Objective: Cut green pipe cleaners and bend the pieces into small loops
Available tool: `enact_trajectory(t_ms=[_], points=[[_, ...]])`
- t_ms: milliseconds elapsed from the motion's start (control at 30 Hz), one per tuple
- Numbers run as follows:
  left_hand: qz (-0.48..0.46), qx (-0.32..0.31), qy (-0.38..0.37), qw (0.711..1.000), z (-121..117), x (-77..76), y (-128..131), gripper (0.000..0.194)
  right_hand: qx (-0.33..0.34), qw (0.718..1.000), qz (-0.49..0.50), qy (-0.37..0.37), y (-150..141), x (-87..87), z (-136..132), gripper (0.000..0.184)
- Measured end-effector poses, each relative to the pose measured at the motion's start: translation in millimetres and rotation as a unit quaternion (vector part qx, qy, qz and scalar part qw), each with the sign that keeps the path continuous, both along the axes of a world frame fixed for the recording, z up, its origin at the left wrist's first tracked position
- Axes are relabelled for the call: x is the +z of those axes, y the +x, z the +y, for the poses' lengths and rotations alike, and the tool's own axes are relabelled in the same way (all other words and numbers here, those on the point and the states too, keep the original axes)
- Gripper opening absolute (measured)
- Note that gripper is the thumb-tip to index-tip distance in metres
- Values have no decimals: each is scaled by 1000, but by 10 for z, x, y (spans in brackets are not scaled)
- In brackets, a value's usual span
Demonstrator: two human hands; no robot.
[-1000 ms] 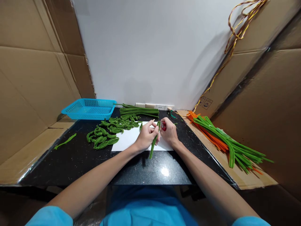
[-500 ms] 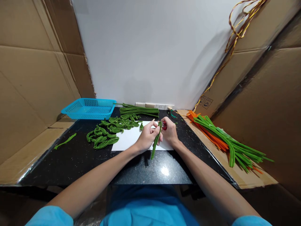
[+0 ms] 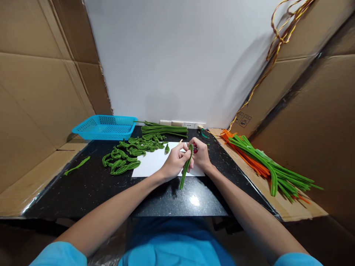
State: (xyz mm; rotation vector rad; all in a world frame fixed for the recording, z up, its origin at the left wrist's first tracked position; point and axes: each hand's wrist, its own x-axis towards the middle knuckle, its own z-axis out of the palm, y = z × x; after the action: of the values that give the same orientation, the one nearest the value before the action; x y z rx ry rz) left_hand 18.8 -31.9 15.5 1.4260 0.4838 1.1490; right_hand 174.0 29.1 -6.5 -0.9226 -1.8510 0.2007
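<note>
My left hand (image 3: 175,162) pinches a bent green pipe cleaner strip (image 3: 185,173) near its upper end, and the strip's tail hangs down toward me. Close against it, my right hand (image 3: 201,154) is closed around a small tool with red handles (image 3: 195,148); the fingers hide most of it, so I cannot tell its kind. Both hands are over a white sheet of paper (image 3: 149,162). On the sheet's far part stands a small green bud-shaped piece (image 3: 166,148). Left of the sheet lie several looped green pipe cleaner pieces (image 3: 120,162).
A blue plastic basket (image 3: 108,129) is at the back left. Straight green pipe cleaners (image 3: 165,130) lie by the wall. Lighter green stems (image 3: 266,162) and orange stems (image 3: 249,160) rest on cardboard at right. One twisted green stem (image 3: 77,165) lies far left.
The held green strip has shifted slightly to the right and its tail has tilted a little. The red-handled tool has turned slightly in my right hand.
</note>
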Motion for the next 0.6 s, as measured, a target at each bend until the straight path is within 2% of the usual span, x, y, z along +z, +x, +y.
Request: enact_trajectory(t_ms=[600], points=[[-13, -5, -35, 999, -34, 59, -15, 46, -30, 999, -21, 30, 1, 14, -15, 22]])
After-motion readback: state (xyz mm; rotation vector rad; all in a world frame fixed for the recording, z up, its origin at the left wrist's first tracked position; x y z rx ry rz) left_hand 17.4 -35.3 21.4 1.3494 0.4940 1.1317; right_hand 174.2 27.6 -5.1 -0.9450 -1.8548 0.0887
